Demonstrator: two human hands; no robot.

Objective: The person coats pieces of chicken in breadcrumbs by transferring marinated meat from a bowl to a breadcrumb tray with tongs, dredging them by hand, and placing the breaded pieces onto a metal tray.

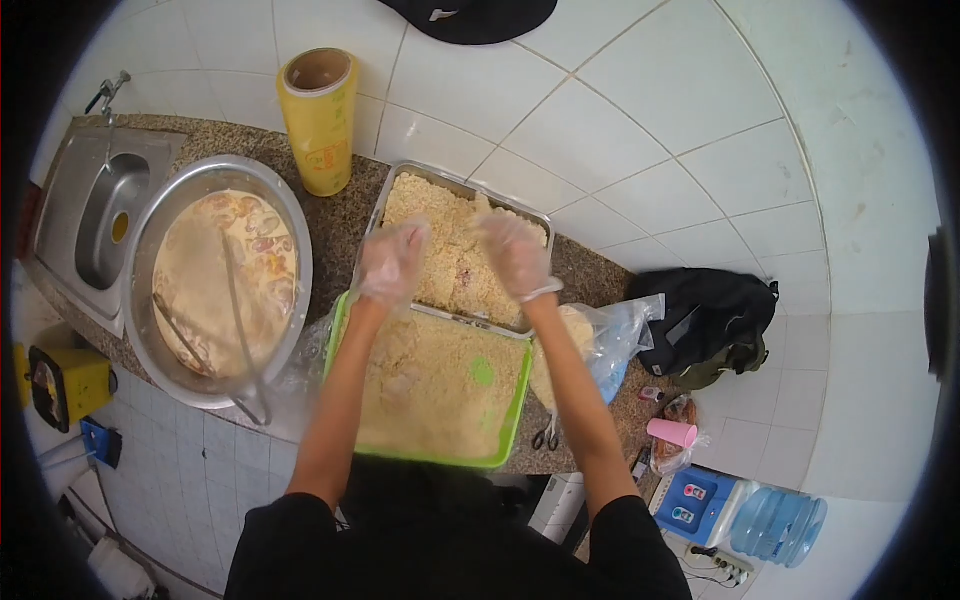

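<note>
Both of my hands wear clear plastic gloves over a metal tray (430,292) of crumb-coated pieces (440,205). My left hand (393,264) is above the tray's left side with its fingers curled in; whatever they may hold is hidden. Above the right side, my right hand (517,258) is smeared by motion, its fingertips near a pale coated piece (482,208). I cannot make out whether it grips that piece. Under my forearms lies a green tray (512,440) filled with breadcrumbs (430,400).
At left, a large metal bowl (140,300) holds pieces in creamy batter, with tongs (243,320) across it. Beside it is a sink (105,215). A yellow wrap roll (325,140) stands by the wall. Scissors (546,434), plastic bags (620,345) and a black backpack (710,315) are at right.
</note>
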